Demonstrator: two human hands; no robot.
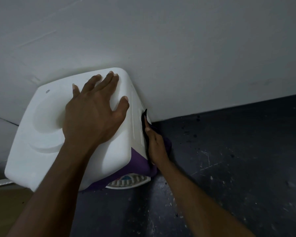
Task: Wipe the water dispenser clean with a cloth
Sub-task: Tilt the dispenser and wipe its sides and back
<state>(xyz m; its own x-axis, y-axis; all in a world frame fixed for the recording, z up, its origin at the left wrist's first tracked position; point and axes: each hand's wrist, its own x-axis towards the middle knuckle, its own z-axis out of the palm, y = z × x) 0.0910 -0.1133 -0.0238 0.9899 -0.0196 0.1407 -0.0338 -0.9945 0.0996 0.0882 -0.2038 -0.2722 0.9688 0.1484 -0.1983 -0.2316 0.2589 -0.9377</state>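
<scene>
- Pale wall [178, 40] and dark speckled floor [237, 159] are surrounding the white water dispenser [41, 134], which is standing against the wall.
- Left hand [92, 113] is lying flat on its top, fingers spread.
- Right hand [155, 144] is gripping the dark cloth [167, 145], pressing it to the right side.
- Hard sideways rubbing is risking shifting the unit or the cloth slipping free.
- Front markings [128, 181] are showing too blurred to read.

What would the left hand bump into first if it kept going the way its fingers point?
Probably the wall. The left hand lies flat on the water dispenser, fingers aimed past its back edge; depth is unclear.
</scene>
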